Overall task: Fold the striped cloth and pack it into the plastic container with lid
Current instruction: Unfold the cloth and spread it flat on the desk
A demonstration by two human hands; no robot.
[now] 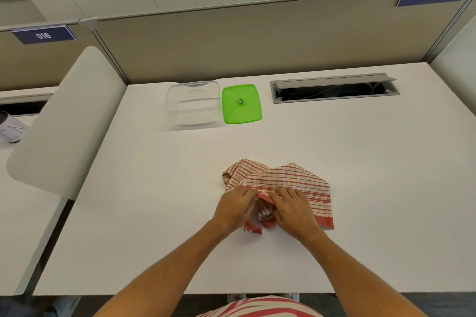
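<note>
A red-and-white striped cloth [291, 180] lies crumpled on the white desk [154, 201], near its front middle. My left hand [235, 207] grips the cloth's near edge from the left, fingers curled into the fabric. Close beside it, my right hand [293, 210] pinches the same bunched edge. A clear plastic container [192, 103] stands open at the back of the desk. Its green lid [241, 103] lies flat just to the right of it, apart from the container.
A grey cable hatch [334, 90] is set open into the desk at the back right. A beige partition [257, 41] closes off the far edge. A white divider panel [69, 116] borders the left side, with a neighbouring desk beyond it.
</note>
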